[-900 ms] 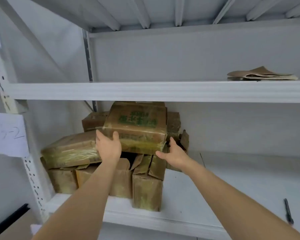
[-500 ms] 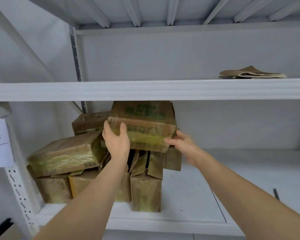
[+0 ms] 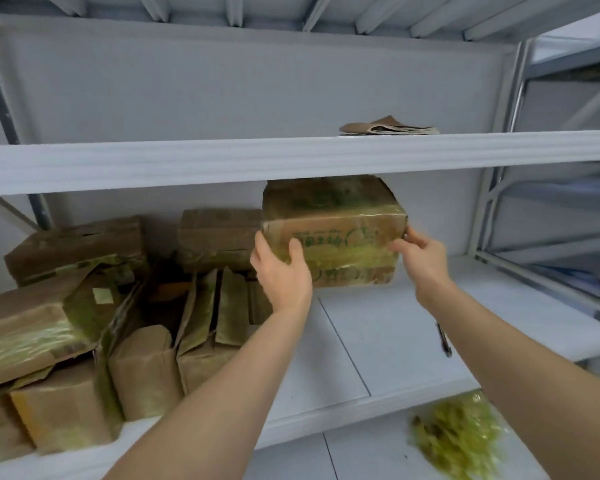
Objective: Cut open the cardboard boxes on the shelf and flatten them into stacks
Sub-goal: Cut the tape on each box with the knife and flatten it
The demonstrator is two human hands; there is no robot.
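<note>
While it is held up off the white metal shelf board (image 3: 378,327), the brown cardboard box wrapped in shiny yellowish tape and printed with green characters (image 3: 333,233) sits between both hands, just under the upper white shelf beam (image 3: 291,157) and to the right of the pile of other taped brown boxes (image 3: 84,306). Probably light or empty, judging by the easy two-hand carry at arm's length; can't confirm the weight. Cardboard looks stiff enough to keep its shape but worn, corners soft. The tape film looks glossy, so likely slippery under the fingers. Best hold: opposite short ends near the lower edges, as now; the taped seams are where a cut would go.

Left hand (image 3: 283,271) grips the box's lower left corner, thumb up on the front face, fingers wrapped round the side and out of sight. Right hand (image 3: 421,258) holds the right end, fingers curled against the side edge, thumb towards the front; a bit motion-blurred, so exact finger placement is unclear.

A dark pen-like tool, possibly the cutter (image 3: 444,341), lies on the shelf board near the right forearm, untouched. A flat stack of folded brown cardboard (image 3: 388,127) rests on the upper shelf. A heap of crumpled yellowish tape (image 3: 458,434) lies on the floor below.
</note>
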